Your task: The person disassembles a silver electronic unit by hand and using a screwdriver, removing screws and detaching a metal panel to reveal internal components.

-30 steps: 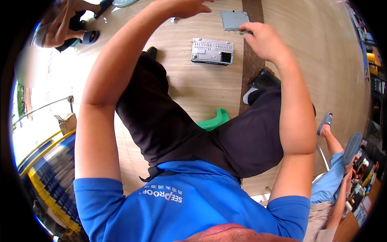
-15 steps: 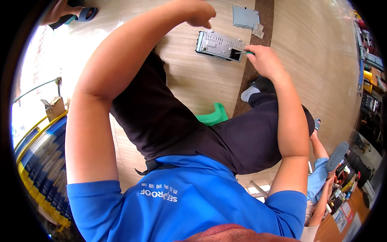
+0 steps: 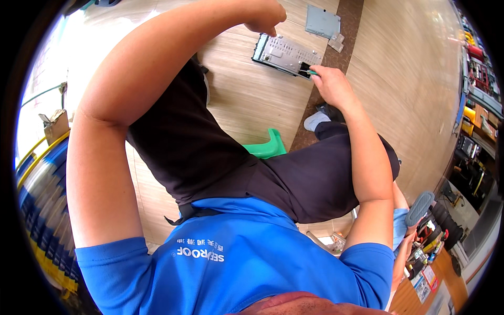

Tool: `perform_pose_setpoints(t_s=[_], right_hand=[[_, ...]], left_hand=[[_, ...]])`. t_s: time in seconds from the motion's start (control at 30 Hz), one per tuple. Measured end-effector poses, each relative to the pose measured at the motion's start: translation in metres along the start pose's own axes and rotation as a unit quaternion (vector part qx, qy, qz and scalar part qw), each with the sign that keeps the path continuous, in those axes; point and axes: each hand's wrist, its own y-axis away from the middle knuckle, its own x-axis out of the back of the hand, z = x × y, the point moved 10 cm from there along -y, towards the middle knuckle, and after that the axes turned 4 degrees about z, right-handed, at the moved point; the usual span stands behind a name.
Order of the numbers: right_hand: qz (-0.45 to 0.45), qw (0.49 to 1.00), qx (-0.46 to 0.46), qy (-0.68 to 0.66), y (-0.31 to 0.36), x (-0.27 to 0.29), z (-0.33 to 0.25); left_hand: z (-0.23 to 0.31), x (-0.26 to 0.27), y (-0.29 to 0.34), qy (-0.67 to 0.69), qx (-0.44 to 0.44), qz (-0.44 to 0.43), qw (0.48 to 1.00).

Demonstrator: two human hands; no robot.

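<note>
Just beside right hand (image 3: 334,85): metal box (image 3: 289,53)

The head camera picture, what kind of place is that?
Probably a repair shop or workshop, though I can't be sure. A boxy metal device lies on the floor, the right hand holds a thin green-handled tool at its corner, and crowded shelves stand along the right.

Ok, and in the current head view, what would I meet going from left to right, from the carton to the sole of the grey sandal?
Carton → left grip → silver unit → green-handled tool → right grip → grey sandal.
</note>
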Motion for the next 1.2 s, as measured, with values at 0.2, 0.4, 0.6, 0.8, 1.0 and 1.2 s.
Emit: perform_pose_setpoints(t_s=[0.2, 0.4, 0.6, 0.8, 1.0, 1.2], right_hand=[[0.034, 0.998, 0.019, 0.041, -0.009, 0.005, 0.007], [0.065, 0.994, 0.003, 0.084, -0.017, 0.018, 0.014], [0.009, 0.988, -0.077, 0.131, -0.014, 0.025, 0.028], [0.042, 0.99, -0.079, 0.106, -0.005, 0.025, 0.043], [0.039, 0.995, -0.079, 0.044, -0.004, 0.027, 0.04], [0.04, 0.998, -0.047, 0.018, -0.002, 0.022, 0.021]], left_hand=[[0.004, 0.013, 0.001, 0.009, -0.009, 0.024, 1.0], [0.012, 0.021, -0.001, 0.014, -0.018, 0.025, 0.999], [0.014, 0.024, -0.01, 0.012, -0.014, 0.016, 1.0], [0.014, 0.023, -0.021, 0.014, -0.014, 0.008, 1.0], [0.011, 0.014, -0.035, -0.008, -0.044, 0.033, 0.998], [0.009, 0.006, -0.042, -0.027, -0.042, 0.026, 0.998]])
